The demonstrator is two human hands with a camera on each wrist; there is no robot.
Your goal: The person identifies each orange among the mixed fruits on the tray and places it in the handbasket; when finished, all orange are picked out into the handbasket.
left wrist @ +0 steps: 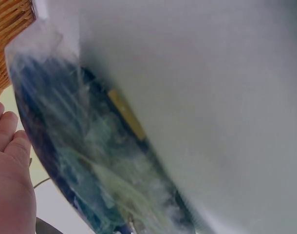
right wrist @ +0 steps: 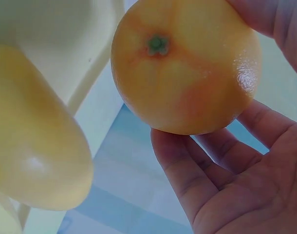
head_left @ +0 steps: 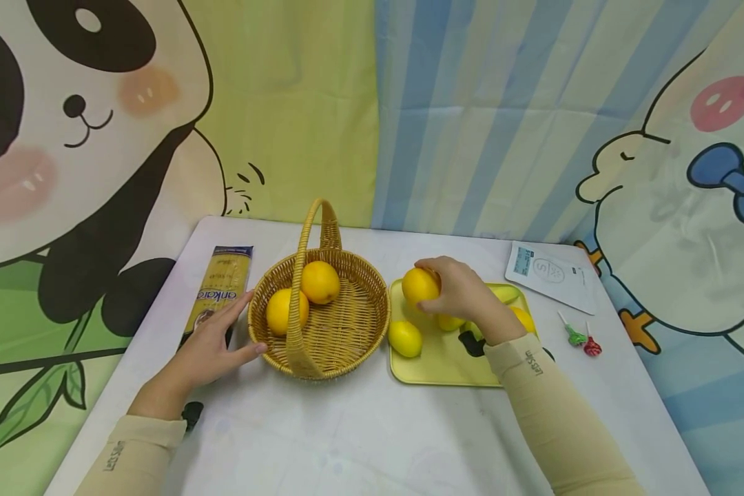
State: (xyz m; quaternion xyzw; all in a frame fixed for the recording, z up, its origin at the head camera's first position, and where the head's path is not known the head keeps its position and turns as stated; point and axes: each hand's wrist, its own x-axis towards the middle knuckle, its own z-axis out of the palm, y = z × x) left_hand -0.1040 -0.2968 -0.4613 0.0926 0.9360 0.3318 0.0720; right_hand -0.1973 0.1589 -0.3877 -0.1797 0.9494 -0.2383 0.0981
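My right hand (head_left: 461,296) grips an orange (head_left: 419,286) above the left part of a yellow tray (head_left: 440,372). In the right wrist view the orange (right wrist: 192,83) shows its green stem end, held between thumb and fingers. A lemon (head_left: 406,339) lies on the tray below it; more yellow fruit sits partly hidden under my right hand and forearm. My left hand (head_left: 207,348) is spread at the left side of a wicker basket (head_left: 353,337), with its thumb at the rim; contact is unclear. Two oranges (head_left: 319,282) rest in the basket's left half.
A pasta packet (head_left: 228,272) lies left of the basket, partly behind my left hand. At the back right is a white flat packet (head_left: 554,279), with a green lollipop (head_left: 575,336) and a red lollipop (head_left: 592,346) in front. The basket's handle (head_left: 296,310) arches upward.
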